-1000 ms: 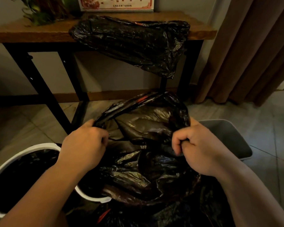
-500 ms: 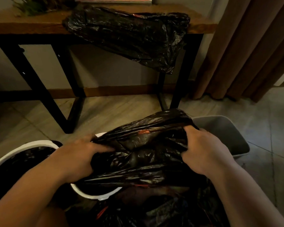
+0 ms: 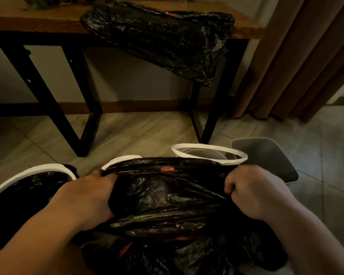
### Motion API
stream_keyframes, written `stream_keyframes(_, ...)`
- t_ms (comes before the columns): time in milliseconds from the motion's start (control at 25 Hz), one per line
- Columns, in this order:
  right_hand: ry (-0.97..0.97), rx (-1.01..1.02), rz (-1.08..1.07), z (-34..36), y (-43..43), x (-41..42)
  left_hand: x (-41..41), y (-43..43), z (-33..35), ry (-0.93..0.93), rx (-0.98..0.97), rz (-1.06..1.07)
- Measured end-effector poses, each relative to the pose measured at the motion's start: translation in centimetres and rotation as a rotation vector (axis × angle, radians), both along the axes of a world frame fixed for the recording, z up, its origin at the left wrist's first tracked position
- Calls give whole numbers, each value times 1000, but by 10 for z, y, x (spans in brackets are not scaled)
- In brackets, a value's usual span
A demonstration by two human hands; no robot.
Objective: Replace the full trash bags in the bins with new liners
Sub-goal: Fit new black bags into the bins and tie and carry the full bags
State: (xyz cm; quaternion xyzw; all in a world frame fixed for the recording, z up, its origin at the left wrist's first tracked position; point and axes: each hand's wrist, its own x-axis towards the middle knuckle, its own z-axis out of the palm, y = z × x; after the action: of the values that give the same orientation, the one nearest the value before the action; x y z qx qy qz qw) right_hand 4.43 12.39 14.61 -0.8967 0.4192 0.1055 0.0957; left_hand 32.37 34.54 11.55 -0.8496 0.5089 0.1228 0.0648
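The black trash bag [image 3: 167,197] was stretched between both hands, low over the floor [image 3: 127,132]. The left hand [image 3: 87,197] gripped its left edge with fingers tucked into the plastic. The right hand [image 3: 254,191] was fisted round its right edge. A lined white bin [image 3: 28,172] stood just left of the left hand. Behind the bag, partly hidden by it, sat a white rim [image 3: 209,153] and a grey bin [image 3: 266,155]. A second black bag [image 3: 163,38] hung off the wooden surface [image 3: 38,20].

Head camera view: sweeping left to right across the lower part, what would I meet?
First the white-rimmed bin lined in black → left hand → black trash bag gripped by both hands → right hand.
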Motion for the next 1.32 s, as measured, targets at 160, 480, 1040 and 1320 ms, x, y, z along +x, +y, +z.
stream_keyframes(160, 12, 109, 67, -4, 4, -19, -2, 6, -8, 267, -68, -119)
stream_keyframes(480, 50, 454, 162, -56, -59, -49, -18, -15, -47, 949, -317, 45)
stream_keyframes(1040, -1174, 1200, -939, -176, -141, -7, -83, -174, -133, 1161, -230, 162)
stream_keyframes(1320, -844, 677, -511, -205, -150, 24, -92, -255, -127, 350, -2, -116)
